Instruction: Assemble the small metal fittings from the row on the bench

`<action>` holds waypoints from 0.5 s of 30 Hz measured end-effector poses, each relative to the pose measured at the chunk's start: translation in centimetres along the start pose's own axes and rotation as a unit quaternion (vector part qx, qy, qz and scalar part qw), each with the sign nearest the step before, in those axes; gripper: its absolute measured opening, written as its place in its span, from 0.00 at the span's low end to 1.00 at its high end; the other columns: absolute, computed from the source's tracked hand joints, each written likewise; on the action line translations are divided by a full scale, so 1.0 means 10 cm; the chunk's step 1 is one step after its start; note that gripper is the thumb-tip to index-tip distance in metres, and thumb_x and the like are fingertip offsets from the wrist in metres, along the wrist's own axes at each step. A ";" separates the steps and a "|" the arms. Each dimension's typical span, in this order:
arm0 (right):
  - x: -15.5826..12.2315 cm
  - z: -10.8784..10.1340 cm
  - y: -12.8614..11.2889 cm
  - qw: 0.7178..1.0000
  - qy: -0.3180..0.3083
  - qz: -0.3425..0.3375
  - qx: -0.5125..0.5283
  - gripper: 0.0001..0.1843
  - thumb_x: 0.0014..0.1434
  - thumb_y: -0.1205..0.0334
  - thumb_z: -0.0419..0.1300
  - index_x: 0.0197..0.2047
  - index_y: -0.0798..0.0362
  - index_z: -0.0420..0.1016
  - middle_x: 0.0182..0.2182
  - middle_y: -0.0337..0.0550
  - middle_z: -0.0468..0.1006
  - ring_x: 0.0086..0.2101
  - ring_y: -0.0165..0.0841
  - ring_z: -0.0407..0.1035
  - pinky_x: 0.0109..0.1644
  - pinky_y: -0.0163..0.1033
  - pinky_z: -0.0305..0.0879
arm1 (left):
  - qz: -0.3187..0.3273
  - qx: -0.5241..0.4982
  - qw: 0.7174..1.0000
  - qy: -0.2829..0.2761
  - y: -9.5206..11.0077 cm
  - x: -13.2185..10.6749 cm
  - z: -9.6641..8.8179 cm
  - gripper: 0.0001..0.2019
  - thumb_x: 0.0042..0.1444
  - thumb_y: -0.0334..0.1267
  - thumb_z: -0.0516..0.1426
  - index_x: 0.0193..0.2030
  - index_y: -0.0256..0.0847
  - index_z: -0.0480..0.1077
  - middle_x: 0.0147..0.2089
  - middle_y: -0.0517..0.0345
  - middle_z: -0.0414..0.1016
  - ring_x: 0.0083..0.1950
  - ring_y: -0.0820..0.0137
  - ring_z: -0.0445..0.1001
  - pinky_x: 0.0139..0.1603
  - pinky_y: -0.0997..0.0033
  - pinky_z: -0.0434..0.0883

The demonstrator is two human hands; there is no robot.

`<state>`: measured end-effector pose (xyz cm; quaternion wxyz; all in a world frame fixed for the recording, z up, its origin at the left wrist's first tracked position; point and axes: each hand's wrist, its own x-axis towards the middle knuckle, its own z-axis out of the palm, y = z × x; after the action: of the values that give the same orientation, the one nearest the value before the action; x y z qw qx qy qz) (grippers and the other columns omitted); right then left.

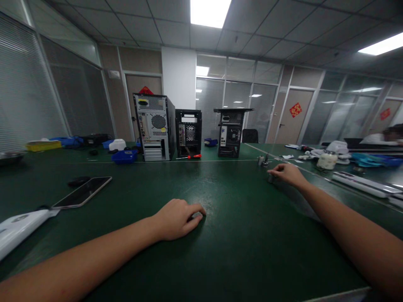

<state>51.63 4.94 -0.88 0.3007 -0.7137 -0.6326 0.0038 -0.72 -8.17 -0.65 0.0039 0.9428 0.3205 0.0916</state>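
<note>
My right hand reaches out at the right with thumb and fingers pinched on a small grey metal cylinder, which stands at or just above the green table. Just beyond it, small metal cylinders and a thin-topped metal piece stand upright close together. My left hand rests on the table near the middle, fingers loosely bent and thumb apart from the index finger. Nothing shows in it.
Computer cases stand along the back, with a red-handled screwdriver before them. A blue bin and a tablet-like device lie left. White bars and a jar are right. A person sits far right.
</note>
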 end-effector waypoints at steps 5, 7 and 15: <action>-0.01 0.01 0.00 0.999 0.005 -0.032 -0.040 0.22 0.56 0.41 0.63 0.37 0.51 0.86 0.35 0.51 0.84 0.37 0.45 0.77 0.42 0.45 0.69 | 0.001 -0.013 1.000 0.003 0.00 -0.01 0.00 0.14 0.71 0.44 0.51 0.57 0.50 0.72 0.32 0.61 0.78 0.33 0.65 0.77 0.37 0.68 0.68; 0.00 0.01 0.00 0.997 0.008 -0.043 -0.056 0.21 0.56 0.43 0.63 0.39 0.50 0.87 0.37 0.50 0.85 0.40 0.47 0.77 0.44 0.46 0.69 | 0.000 -0.008 1.000 0.005 0.00 0.00 0.00 0.14 0.71 0.43 0.51 0.57 0.50 0.73 0.32 0.61 0.78 0.33 0.65 0.77 0.37 0.68 0.68; -0.01 -0.02 0.01 1.000 -0.008 -0.017 -0.008 0.21 0.57 0.46 0.62 0.42 0.53 0.87 0.36 0.50 0.85 0.35 0.45 0.79 0.43 0.47 0.73 | 0.000 -0.013 1.000 0.003 -0.02 0.00 0.01 0.14 0.71 0.44 0.51 0.57 0.50 0.72 0.31 0.62 0.77 0.32 0.66 0.77 0.36 0.69 0.67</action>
<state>51.82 4.72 -0.78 0.2903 -0.7053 -0.6467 -0.0006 -0.83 -8.06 -0.72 0.0152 0.9425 0.3188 0.0988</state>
